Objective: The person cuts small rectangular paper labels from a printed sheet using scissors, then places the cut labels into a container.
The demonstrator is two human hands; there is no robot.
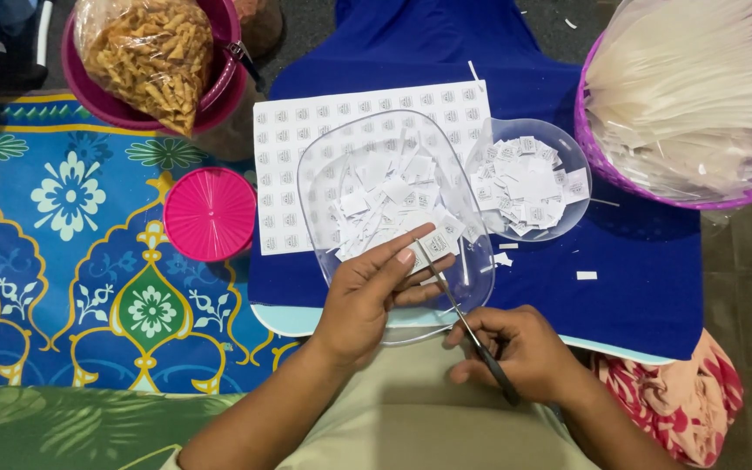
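My left hand (pixel 367 296) pinches a small white printed paper strip (pixel 435 244) over a clear plastic tray (pixel 324 187) that holds several paper offcuts. My right hand (pixel 515 352) grips a pair of scissors (pixel 463 318), whose blades reach up to the strip. Beneath the tray lies a white sheet of small printed labels (pixel 285 130). To the right stands a clear round bowl (pixel 580 170) filled with several cut label squares.
A blue board (pixel 637 287) carries the work. A pink round lid (pixel 211 213) lies on the patterned mat at left. A maroon tub (pixel 115 109) holds a bag of fried snacks (pixel 145 52). A purple basket (pixel 602 165) of clear plastic bags stands at upper right.
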